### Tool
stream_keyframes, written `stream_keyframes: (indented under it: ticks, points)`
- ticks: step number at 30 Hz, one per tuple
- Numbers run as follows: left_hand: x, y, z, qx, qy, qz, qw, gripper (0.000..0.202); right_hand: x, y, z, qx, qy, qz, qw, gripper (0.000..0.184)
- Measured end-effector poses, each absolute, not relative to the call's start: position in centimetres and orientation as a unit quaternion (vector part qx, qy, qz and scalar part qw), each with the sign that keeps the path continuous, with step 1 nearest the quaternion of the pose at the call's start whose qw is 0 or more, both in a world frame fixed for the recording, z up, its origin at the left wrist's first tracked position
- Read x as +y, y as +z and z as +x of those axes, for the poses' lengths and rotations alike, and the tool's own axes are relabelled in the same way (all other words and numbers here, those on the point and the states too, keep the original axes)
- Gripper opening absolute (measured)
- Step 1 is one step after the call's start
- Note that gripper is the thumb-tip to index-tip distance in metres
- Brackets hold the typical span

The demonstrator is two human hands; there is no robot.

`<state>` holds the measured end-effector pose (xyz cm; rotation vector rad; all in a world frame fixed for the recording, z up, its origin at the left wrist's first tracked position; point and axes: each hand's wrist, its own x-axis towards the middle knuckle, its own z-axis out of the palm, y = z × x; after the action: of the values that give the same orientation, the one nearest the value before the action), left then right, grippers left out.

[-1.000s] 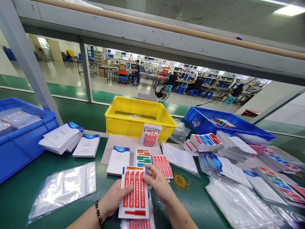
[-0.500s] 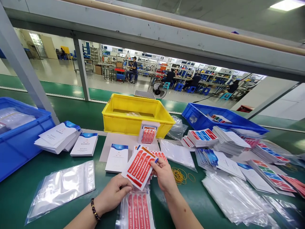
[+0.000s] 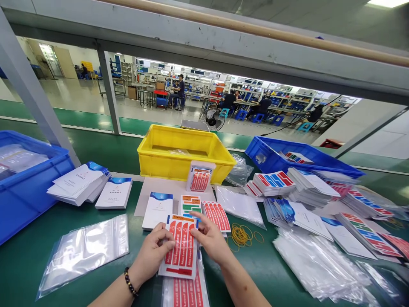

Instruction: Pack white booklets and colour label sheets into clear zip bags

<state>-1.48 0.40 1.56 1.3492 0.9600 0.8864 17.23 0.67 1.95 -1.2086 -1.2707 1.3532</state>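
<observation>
Green table (image 3: pixel 19 264), two hands, one red-striped label sheet at the near middle.
Yellow bin (image 3: pixel 179 166) far side, middle; blue bin (image 3: pixel 28 192) at left. White booklet stack (image 3: pixel 157 213) just beyond the hands. Left hand (image 3: pixel 153 251) pinches the label sheet (image 3: pixel 180 251) at its left edge, thumb on the printed face. Right hand (image 3: pixel 212 241) at its far right corner: thumb over the edge, fingers spread; cannot tell whether it pinches. Bagged red sheet (image 3: pixel 188 294) lies partly beneath, nearer. Rubber bands (image 3: pixel 241 235), loose heap, right of right hand.
</observation>
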Motion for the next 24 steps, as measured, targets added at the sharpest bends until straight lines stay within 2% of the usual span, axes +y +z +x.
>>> stream_keyframes:
  ticks: [2,4,7,9,13,16,21,24]
  points:
    - [0.36,1.50,-1.47,0.418,0.400,0.579,0.575,0.021,0.39,2.46,17.25,-0.617,0.497,-0.479,0.378,0.014]
    - [0.31,1.41,-1.42,0.418,0.418,0.579,0.562,0.020,0.16,2.91,17.31,-0.691,0.470,-0.451,0.313,0.017]
    - [0.24,1.29,-1.29,0.420,0.429,0.565,0.567,0.021,-0.03,3.08,17.38,-0.707,0.494,-0.427,0.272,0.009]
    - [0.22,1.26,-1.18,0.423,0.427,0.532,0.597,0.021,-0.04,2.85,17.42,-0.685,0.512,-0.439,0.276,0.010]
    - [0.26,1.24,-1.00,0.438,0.367,0.470,0.673,0.035,0.05,2.26,17.61,-0.630,0.524,-0.475,0.322,0.021]
    - [0.29,1.15,-1.02,0.469,0.331,0.485,0.660,0.037,0.08,2.12,17.64,-0.612,0.524,-0.491,0.331,0.030]
    - [0.24,1.08,-1.23,0.476,0.335,0.509,0.634,0.035,0.14,2.43,17.11,-0.609,0.522,-0.507,0.316,0.003]
    - [0.22,1.17,-1.13,0.479,0.339,0.512,0.627,0.034,0.11,2.69,16.67,-0.620,0.494,-0.510,0.334,0.009]
